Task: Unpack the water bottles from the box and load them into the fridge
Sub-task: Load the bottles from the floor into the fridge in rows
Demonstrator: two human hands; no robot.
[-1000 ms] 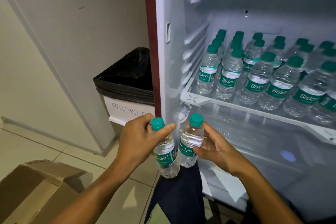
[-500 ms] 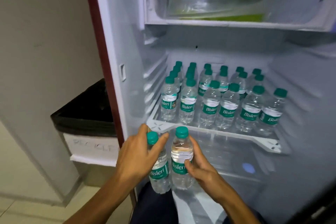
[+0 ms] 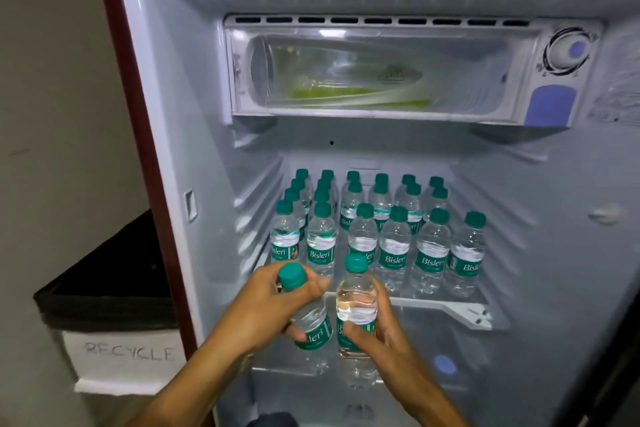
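Two small clear water bottles with green caps and green labels are held upright in front of the open fridge (image 3: 173, 114). My left hand (image 3: 266, 308) grips the left bottle (image 3: 310, 322) around its neck and shoulder. My right hand (image 3: 377, 326) grips the right bottle (image 3: 356, 302) around its label. Both bottles hang just in front of the white shelf (image 3: 460, 312), at its left half. Several rows of the same bottles (image 3: 394, 246) stand on that shelf. The box is out of view.
A freezer compartment (image 3: 346, 73) with a clear flap sits above the shelf, a thermostat dial (image 3: 564, 52) to its right. Left of the fridge stands a bin (image 3: 114, 302) with a black liner and a "RECYCLE" label. The space below the shelf is lower in the fridge.
The view has swung up and right to face the fridge squarely. Both hands have lifted the two bottles up to the shelf's front edge; the cardboard box has left the view.
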